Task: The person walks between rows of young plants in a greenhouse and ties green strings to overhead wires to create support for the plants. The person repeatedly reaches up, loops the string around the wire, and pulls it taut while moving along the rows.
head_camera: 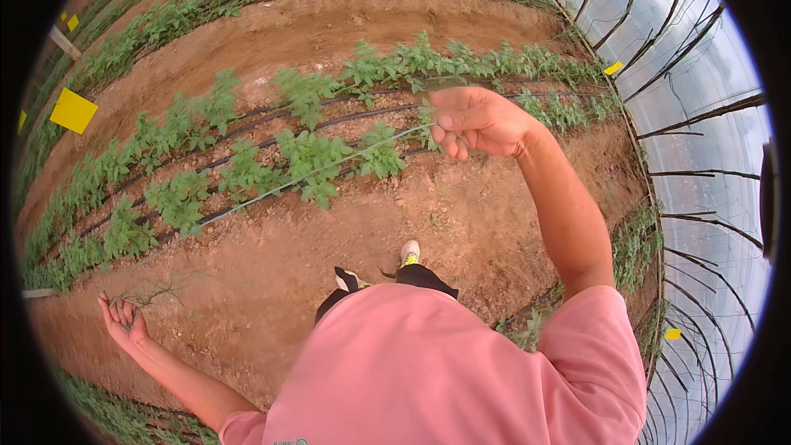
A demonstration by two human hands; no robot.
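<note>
My right hand [469, 122] is raised over a row of young plants, with its fingers curled on a pale green twine [309, 177]. From there the twine slants down to the left above the leaves and fades against the soil. Far out at the left, my left hand [125, 321] has its palm turned up and its fingers bent around a loose tangle of thin green twine [151, 292]. The nearest leafy plants [312, 157] stand beneath the stretched twine. Whether both hands hold one continuous piece is unclear.
Black drip lines [266, 143] run along the planted bed. Yellow sticky cards [74, 110] hang at the left. A plastic-film greenhouse wall [704, 136] with dark ribs curves along the right. Bare soil [247, 284] lies around my shoes [410, 253], with more plants [117, 405] behind me.
</note>
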